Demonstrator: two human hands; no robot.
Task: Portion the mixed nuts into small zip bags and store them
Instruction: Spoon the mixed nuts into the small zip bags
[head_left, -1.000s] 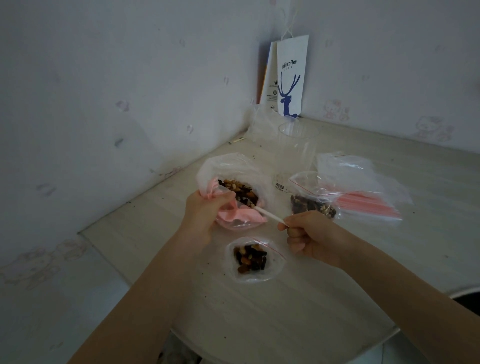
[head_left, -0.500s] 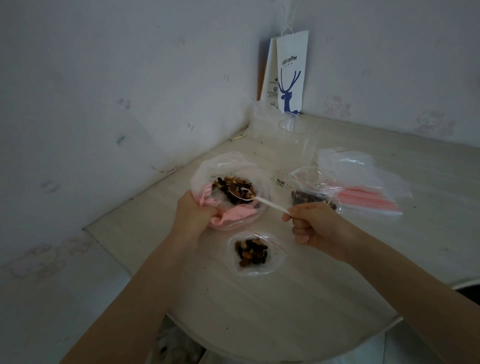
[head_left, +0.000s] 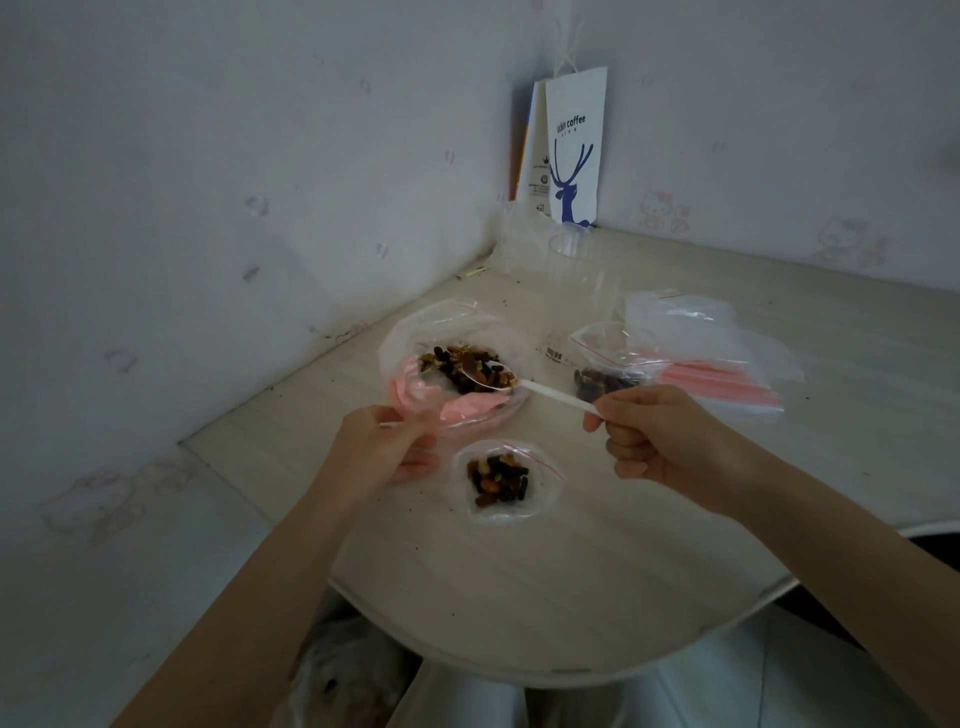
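hands (head_left: 382, 447) holding bag (head_left: 415, 332), loaded spoon (head_left: 524, 384)

Dim, bluish, soft picture with wide-angle edge bending.

Open table (head_left: 519, 587) lies along its rounded front rim, before the filled small zip bag (head_left: 506, 480), which sits between the left hand (head_left: 379, 447) and right hand (head_left: 654, 447) with narrow gaps either side. Behind, the large nut bag (head_left: 457, 364), a second small zip bag (head_left: 608, 374) and a stack of empty zip bags (head_left: 711, 358) form a row; the white spoon (head_left: 550, 393) bridges the first gap. The wall (head_left: 208, 260) closes the left; a clear cup (head_left: 571, 249) and paper coffee bag (head_left: 574, 156) fill the far corner.
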